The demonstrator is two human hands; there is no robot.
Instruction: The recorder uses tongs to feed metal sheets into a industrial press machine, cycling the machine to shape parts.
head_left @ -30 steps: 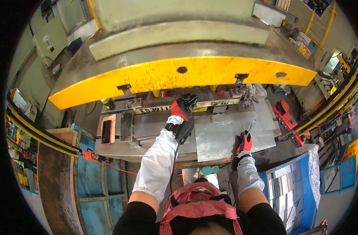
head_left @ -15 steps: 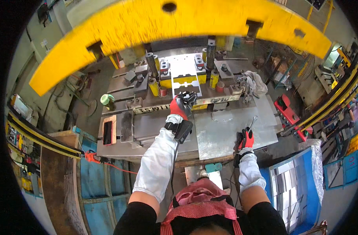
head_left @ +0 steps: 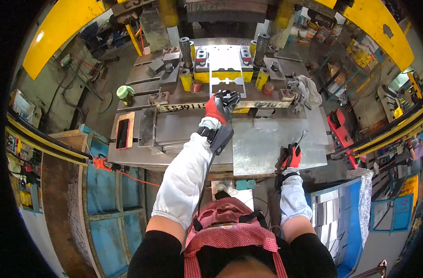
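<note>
My left hand (head_left: 222,106), in a red and black glove, reaches forward to the near end of a bright metal sheet (head_left: 226,65) with cut-outs. Its fingers are bent at the sheet's near edge and seem to pinch it; the thumb is partly hidden. This sheet lies across a die with yellow blocks (head_left: 203,77) and upright guide posts (head_left: 185,52). My right hand (head_left: 291,157), gloved too, is closed around a slim metal tool (head_left: 303,136) with a rounded tip. It rests over the right part of a flat grey plate (head_left: 274,143).
Stacked plates (head_left: 174,127), a phone (head_left: 122,133) and a green-lidded bottle (head_left: 125,94) are on the left. A grey rag (head_left: 307,92) lies at right. Yellow machine frame (head_left: 65,34) arches overhead. Blue bins (head_left: 343,222) flank me; a red stand (head_left: 343,134) is at right.
My view has shifted, and the yellow frame sits higher in the picture, uncovering a dark block behind it. Both hands stay at about the same places on the sheet and plate.
</note>
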